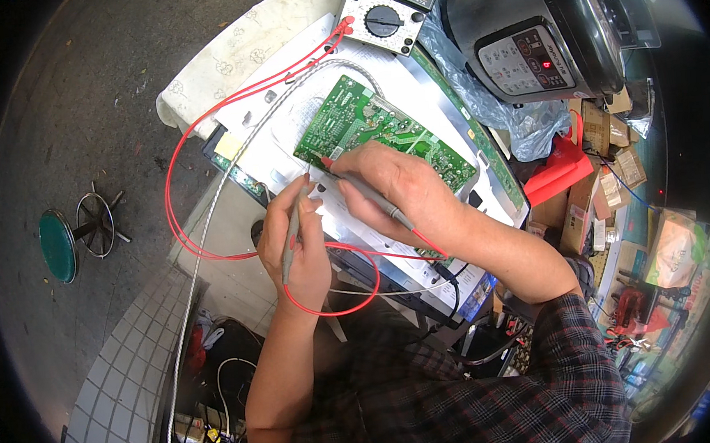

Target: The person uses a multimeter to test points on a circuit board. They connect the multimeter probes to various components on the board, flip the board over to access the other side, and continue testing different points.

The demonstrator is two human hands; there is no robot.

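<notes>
A green printed circuit board [379, 127] lies tilted on white paper over a metal panel. My left hand [297, 238] grips a grey multimeter probe [290, 241] near the board's lower left edge. In my right hand [395, 184] is another grey probe [378, 200], its red-collared front end over the board's left corner. Whether either tip touches the board cannot be told. Red test leads [174, 191] loop from the probes to an analog multimeter [381, 22] with a black rotary dial, beyond the board.
An electric pressure cooker [527, 36] stands at the upper right by blue plastic [508, 118]. Cardboard boxes [599, 186] and a red bag [558, 167] are at the right. A braided cord [206, 219] crosses the left side. A green-topped stool [58, 246] is on the floor.
</notes>
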